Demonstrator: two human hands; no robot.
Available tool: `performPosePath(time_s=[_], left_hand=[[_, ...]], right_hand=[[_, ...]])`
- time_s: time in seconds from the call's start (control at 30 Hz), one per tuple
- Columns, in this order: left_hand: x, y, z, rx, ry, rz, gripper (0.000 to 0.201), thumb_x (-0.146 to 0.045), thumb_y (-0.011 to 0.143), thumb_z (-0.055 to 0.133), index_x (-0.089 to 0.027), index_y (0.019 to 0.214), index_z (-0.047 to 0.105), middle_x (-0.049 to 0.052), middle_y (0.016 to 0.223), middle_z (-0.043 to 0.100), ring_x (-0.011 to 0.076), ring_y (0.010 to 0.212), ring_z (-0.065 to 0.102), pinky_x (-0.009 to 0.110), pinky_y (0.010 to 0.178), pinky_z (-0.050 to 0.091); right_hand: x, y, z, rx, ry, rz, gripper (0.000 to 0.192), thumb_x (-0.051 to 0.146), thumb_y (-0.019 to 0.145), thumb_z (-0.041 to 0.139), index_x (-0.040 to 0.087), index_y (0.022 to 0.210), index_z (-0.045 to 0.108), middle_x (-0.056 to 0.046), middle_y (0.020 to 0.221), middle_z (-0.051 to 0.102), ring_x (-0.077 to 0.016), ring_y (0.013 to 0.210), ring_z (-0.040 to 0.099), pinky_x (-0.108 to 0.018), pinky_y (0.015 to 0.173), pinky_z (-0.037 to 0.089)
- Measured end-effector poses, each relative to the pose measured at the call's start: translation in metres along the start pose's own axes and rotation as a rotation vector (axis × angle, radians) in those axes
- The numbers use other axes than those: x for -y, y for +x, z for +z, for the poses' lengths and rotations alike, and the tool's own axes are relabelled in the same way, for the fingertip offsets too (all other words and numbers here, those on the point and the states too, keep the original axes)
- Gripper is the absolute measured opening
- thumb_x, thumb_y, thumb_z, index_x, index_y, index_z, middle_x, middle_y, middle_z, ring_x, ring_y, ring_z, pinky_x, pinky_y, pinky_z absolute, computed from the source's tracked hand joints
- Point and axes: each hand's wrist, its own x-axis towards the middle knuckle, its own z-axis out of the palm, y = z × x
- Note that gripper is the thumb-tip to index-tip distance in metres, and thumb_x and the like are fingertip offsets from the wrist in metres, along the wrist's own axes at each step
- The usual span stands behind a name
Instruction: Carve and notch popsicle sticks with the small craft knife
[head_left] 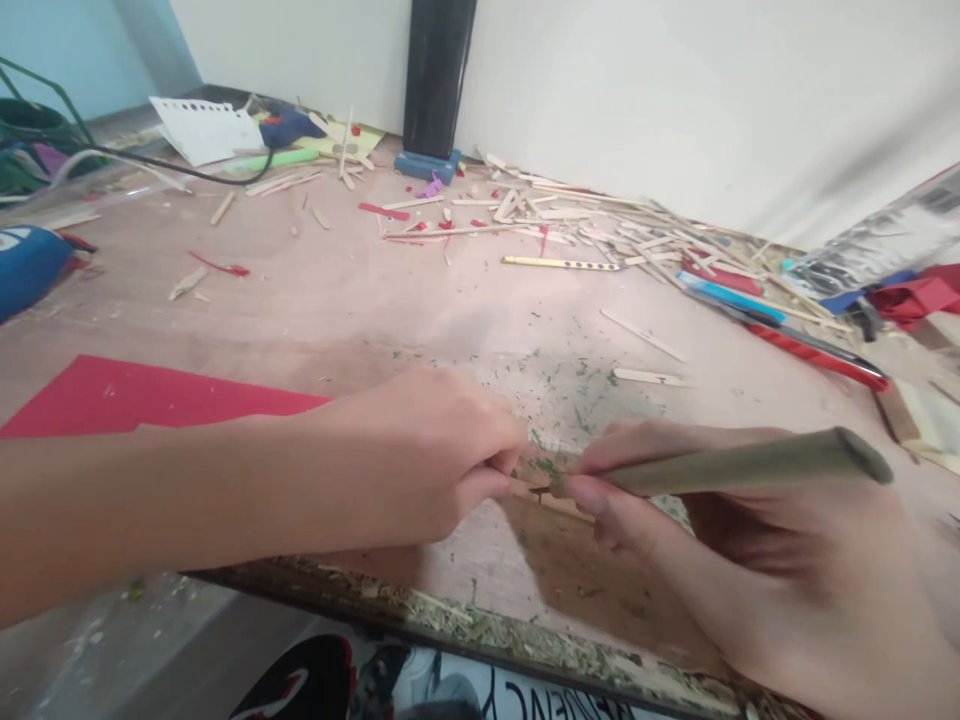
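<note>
Left hand (pixel 431 455): fingers pinched tight on a thin wooden stick (pixel 551 497), down near the bench's (pixel 337 300) front edge.
Right hand (pixel 750 560): wrapped around a green-handled tool (pixel 750 465), tip right at the stick.
Stick: lying flat between both hands, just touching the tool tip.
Far edge: scattered wooden sticks (pixel 585 225).
Left side: red sheet (pixel 142 395).
</note>
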Motion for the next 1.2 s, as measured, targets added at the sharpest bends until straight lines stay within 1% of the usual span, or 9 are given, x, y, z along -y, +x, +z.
performPosePath(time_s=[0.07,0.13,0.2,0.37,0.43,0.63,0.8,1.0,1.2], left_hand=[[0.0,0.001,-0.001,0.013,-0.009,-0.015,0.014,-0.02,0.098,0.064,-0.02,0.086,0.071,-0.001,0.086,0.072,0.0166,0.08,0.062,0.031,0.071,0.038],[-0.001,0.002,-0.001,0.01,-0.013,-0.012,0.013,-0.019,0.096,0.064,-0.02,0.085,0.071,-0.001,0.086,0.073,0.0164,0.079,0.062,0.031,0.071,0.038],[-0.001,0.002,-0.002,0.003,-0.01,0.002,0.013,-0.018,0.095,0.063,-0.019,0.084,0.071,-0.001,0.085,0.073,0.0162,0.079,0.062,0.031,0.071,0.038],[-0.002,0.0,-0.004,-0.009,-0.001,0.018,0.016,-0.018,0.099,0.062,-0.019,0.088,0.072,-0.001,0.088,0.073,0.0158,0.08,0.063,0.03,0.073,0.039],[-0.003,0.0,-0.004,0.004,0.003,0.008,0.017,-0.018,0.1,0.061,-0.019,0.087,0.072,-0.001,0.09,0.073,0.016,0.082,0.063,0.031,0.074,0.039],[0.001,-0.001,0.001,-0.028,-0.004,0.004,0.016,-0.022,0.099,0.063,-0.02,0.086,0.072,-0.001,0.085,0.072,0.0169,0.079,0.062,0.032,0.072,0.037],[0.003,0.001,0.002,-0.036,-0.012,0.03,0.014,-0.021,0.098,0.063,-0.02,0.088,0.072,-0.001,0.088,0.073,0.0163,0.08,0.062,0.031,0.071,0.038],[0.001,0.001,0.0,-0.012,0.003,0.019,0.014,-0.022,0.099,0.063,-0.02,0.089,0.072,0.0,0.088,0.074,0.0169,0.08,0.063,0.031,0.071,0.039],[0.002,0.0,0.002,-0.033,-0.007,0.036,0.013,-0.02,0.098,0.063,-0.02,0.088,0.071,-0.001,0.087,0.072,0.0158,0.077,0.06,0.031,0.07,0.038]], right_hand=[[0.002,-0.001,0.001,0.036,-0.035,-0.074,0.008,0.023,0.098,0.074,0.031,0.1,0.074,0.0,0.089,0.078,-0.0172,0.067,0.074,-0.024,0.038,0.044],[0.004,0.002,0.002,0.123,-0.061,-0.162,0.01,0.018,0.097,0.071,0.028,0.099,0.072,0.0,0.086,0.078,-0.0153,0.064,0.072,-0.026,0.047,0.052],[0.003,0.005,0.002,0.133,-0.056,-0.194,0.009,0.017,0.097,0.07,0.026,0.096,0.071,-0.001,0.088,0.079,-0.0144,0.066,0.072,-0.026,0.054,0.056],[-0.007,0.009,-0.002,0.009,0.085,-0.056,0.017,0.027,0.1,0.074,0.027,0.083,0.074,0.002,0.079,0.074,-0.0115,0.057,0.064,-0.024,0.044,0.047],[-0.011,0.008,-0.004,-0.011,0.112,-0.026,0.022,0.029,0.1,0.075,0.026,0.078,0.074,0.002,0.078,0.072,-0.0109,0.058,0.064,-0.024,0.047,0.048],[-0.01,0.007,-0.001,0.046,0.114,0.007,0.017,0.029,0.101,0.073,0.028,0.085,0.077,0.003,0.083,0.074,-0.0109,0.059,0.065,-0.024,0.044,0.044],[-0.008,0.006,-0.002,0.064,0.108,0.011,0.018,0.031,0.102,0.071,0.027,0.085,0.077,0.001,0.082,0.074,-0.0123,0.06,0.066,-0.024,0.043,0.045],[-0.007,0.007,-0.002,0.047,0.103,0.0,0.018,0.032,0.101,0.073,0.026,0.085,0.079,-0.001,0.083,0.075,-0.0131,0.059,0.065,-0.023,0.044,0.048],[-0.009,0.007,-0.002,0.035,0.097,-0.015,0.017,0.029,0.1,0.073,0.028,0.084,0.078,0.003,0.086,0.076,-0.0101,0.062,0.067,-0.02,0.047,0.049]])
